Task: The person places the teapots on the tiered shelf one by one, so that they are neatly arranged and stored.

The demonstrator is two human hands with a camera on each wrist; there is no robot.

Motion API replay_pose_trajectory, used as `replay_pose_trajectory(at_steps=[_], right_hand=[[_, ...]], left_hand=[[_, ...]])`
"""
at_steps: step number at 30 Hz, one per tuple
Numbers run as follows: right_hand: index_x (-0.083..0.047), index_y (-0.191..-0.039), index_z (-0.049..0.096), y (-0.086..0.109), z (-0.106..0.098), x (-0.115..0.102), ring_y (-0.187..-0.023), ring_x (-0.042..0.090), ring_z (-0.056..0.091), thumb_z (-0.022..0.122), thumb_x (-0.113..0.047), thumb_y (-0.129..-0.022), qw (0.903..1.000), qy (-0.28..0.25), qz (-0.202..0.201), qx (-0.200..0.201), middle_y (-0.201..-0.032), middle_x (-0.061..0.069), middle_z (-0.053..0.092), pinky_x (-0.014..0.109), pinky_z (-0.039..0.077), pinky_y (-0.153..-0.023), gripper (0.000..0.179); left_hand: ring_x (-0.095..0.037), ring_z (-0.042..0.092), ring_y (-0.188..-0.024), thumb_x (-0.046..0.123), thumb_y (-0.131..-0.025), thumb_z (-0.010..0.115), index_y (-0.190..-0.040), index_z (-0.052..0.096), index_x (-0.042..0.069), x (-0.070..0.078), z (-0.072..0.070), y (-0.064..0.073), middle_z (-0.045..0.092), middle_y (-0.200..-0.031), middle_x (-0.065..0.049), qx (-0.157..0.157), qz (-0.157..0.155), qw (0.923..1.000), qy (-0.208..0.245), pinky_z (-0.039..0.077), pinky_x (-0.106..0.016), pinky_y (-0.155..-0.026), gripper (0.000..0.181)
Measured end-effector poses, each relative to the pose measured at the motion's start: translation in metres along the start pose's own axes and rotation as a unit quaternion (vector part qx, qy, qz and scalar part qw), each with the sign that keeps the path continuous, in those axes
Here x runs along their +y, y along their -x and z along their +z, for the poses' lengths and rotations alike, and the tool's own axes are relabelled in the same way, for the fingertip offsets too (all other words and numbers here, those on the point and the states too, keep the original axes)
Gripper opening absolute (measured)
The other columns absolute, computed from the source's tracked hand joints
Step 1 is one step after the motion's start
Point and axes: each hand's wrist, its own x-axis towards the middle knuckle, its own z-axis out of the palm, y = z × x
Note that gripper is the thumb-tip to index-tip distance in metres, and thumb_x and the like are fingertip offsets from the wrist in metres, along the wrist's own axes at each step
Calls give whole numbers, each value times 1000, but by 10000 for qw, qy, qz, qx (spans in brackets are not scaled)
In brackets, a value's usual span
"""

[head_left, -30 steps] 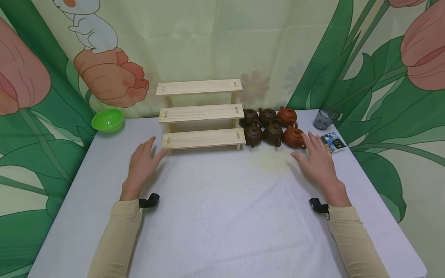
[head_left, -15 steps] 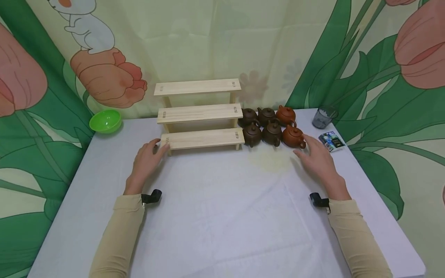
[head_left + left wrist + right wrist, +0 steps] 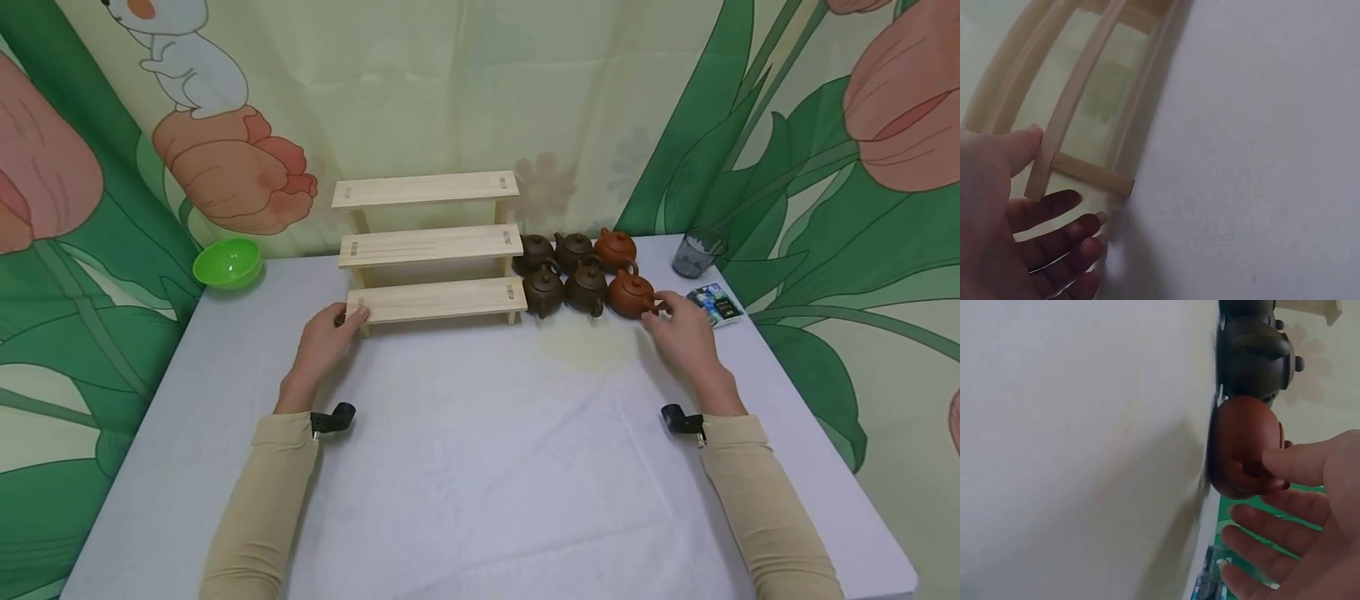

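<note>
A three-tier wooden display shelf (image 3: 435, 302) stands toward the back of the table. My left hand (image 3: 324, 342) is at the left end of its lowest board; in the left wrist view the thumb lies against the board's edge (image 3: 1060, 134) and the fingers curve below its end. My right hand (image 3: 684, 337) is at the front reddish-brown teapot (image 3: 630, 293). Thumb and index finger pinch that teapot's handle (image 3: 1244, 478), while the other fingers stay spread. The teapot sits on the table beside a dark brown teapot (image 3: 585, 287).
Several teapots stand in two rows right of the shelf, including a second reddish-brown teapot (image 3: 615, 248) behind. A grey see-through cup (image 3: 697, 254) and a small printed box (image 3: 716, 305) lie farther right. The green bowl (image 3: 228, 263) sits at the back left.
Both hands have moved in from open poses. The left thumb has come onto the lowest board's end, and the right thumb and index finger have closed at the teapot's handle.
</note>
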Motion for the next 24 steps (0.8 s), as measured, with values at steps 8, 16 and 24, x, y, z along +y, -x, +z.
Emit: replay_pose_trajectory(at_steps=[8, 16, 24], right_hand=[[3, -120, 64, -2, 0, -2, -97, 36, 58, 56, -25, -100, 9996, 37, 42, 279, -108, 24, 66, 45, 48, -77, 35], [8, -123, 65, -6, 1, 0, -118, 44, 57, 54, -30, -101, 9993, -233, 304, 38, -121, 29, 66, 58, 48, -97, 44], [3, -115, 70, -5, -1, -2, -86, 27, 61, 61, -33, -98, 9964, -523, 650, -114, -94, 21, 72, 31, 48, -68, 41]], left_hand=[[-28, 54, -97, 69, -95, 43, -124, 57, 4, 2, 0, -2, 62, -110, -16, -168, -336, 9992, 158, 44, -31, -73, 72], [-20, 63, -86, 62, -98, 46, -99, 62, 4, -1, 0, -1, 64, -92, -9, -287, -382, 9970, 614, 46, -27, -72, 60], [-13, 65, -79, 59, -100, 45, -99, 64, 0, -3, -4, 1, 64, -87, -3, -395, -371, 9940, 946, 49, -25, -74, 61]])
